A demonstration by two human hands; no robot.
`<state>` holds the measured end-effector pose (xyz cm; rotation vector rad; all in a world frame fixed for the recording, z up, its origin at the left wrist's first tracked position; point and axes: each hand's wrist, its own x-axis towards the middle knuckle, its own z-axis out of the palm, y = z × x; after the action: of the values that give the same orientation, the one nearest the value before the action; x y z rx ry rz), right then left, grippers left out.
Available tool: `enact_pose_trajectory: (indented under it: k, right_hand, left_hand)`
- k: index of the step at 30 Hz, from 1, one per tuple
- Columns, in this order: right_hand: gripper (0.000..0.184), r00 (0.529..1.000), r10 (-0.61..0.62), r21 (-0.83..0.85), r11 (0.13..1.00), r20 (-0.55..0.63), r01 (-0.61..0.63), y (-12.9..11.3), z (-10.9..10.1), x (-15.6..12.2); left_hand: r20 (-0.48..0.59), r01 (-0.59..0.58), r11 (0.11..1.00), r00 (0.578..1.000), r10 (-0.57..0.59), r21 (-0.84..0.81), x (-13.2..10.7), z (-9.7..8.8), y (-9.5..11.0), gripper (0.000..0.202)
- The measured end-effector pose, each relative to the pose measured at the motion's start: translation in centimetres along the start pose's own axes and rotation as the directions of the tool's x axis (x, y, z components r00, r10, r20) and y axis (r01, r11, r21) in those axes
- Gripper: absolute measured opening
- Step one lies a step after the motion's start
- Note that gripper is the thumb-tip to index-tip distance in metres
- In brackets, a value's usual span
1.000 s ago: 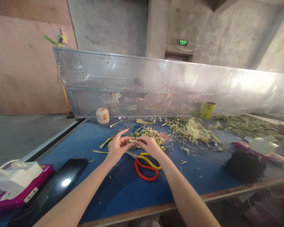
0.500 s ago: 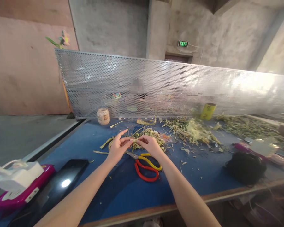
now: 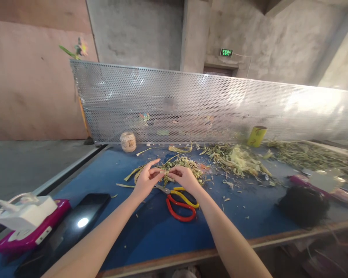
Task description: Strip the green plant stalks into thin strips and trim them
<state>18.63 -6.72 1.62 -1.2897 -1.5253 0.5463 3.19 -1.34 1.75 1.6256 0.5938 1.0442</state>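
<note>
Two bare hands meet over a blue work table [image 3: 150, 241], near a loose heap of dried plant clippings [image 3: 190, 164]. The left hand [image 3: 145, 179] and the right hand [image 3: 187, 179] each appear to pinch, thumb against finger, one end of a small pale piece [image 3: 164, 173] held between them; a left finger points away, extended. The step in hand seems to be shaping or adjusting this piece with the fingertips, and continuing it would call for a light, even grip from both sides. Scissors [image 3: 181, 206] with red and yellow handles lie just nearer the viewer, blades toward the left hand, their tips hard to see. The fingers cover most of the piece, so its form cannot be told. Both forearms are cut off below, and a perforated metal screen [image 3: 116, 85] blurs whatever is behind it
</note>
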Motion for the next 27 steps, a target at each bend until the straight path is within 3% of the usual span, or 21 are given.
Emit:
enact_pose_trajectory:
  k: [4,7,12,21,27]
  right_hand:
    - [0.023,1.000,-0.008,0.047,0.999,0.015,0.008,0.5,0.1,0.0]
    - [0.024,0.995,0.046,0.059,0.997,0.089,-0.051,0.9,0.5,-0.1]
    - [0.010,0.971,0.111,0.064,0.990,0.211,-0.127,0.8,1.0,-0.1]
    - [0.004,0.978,0.095,0.054,0.993,0.187,-0.107,0.4,0.6,-0.1]
    - [0.005,0.976,0.110,-0.005,0.994,0.189,-0.111,0.2,0.5,-0.1]
  left_hand:
    - [-0.058,-0.011,1.000,0.998,0.010,-0.012,0.1,0.1,0.0,0.061]
    - [-0.121,-0.021,0.999,0.993,0.018,-0.029,0.1,0.0,0.0,0.061]
    - [-0.177,-0.030,0.995,0.984,0.013,-0.098,0.3,0.0,-0.1,0.062]
    - [-0.282,-0.046,0.947,0.958,-0.048,-0.317,0.8,-0.1,-0.7,0.062]
    - [-0.330,-0.067,0.927,0.942,-0.063,-0.369,0.9,-0.3,-0.6,0.060]
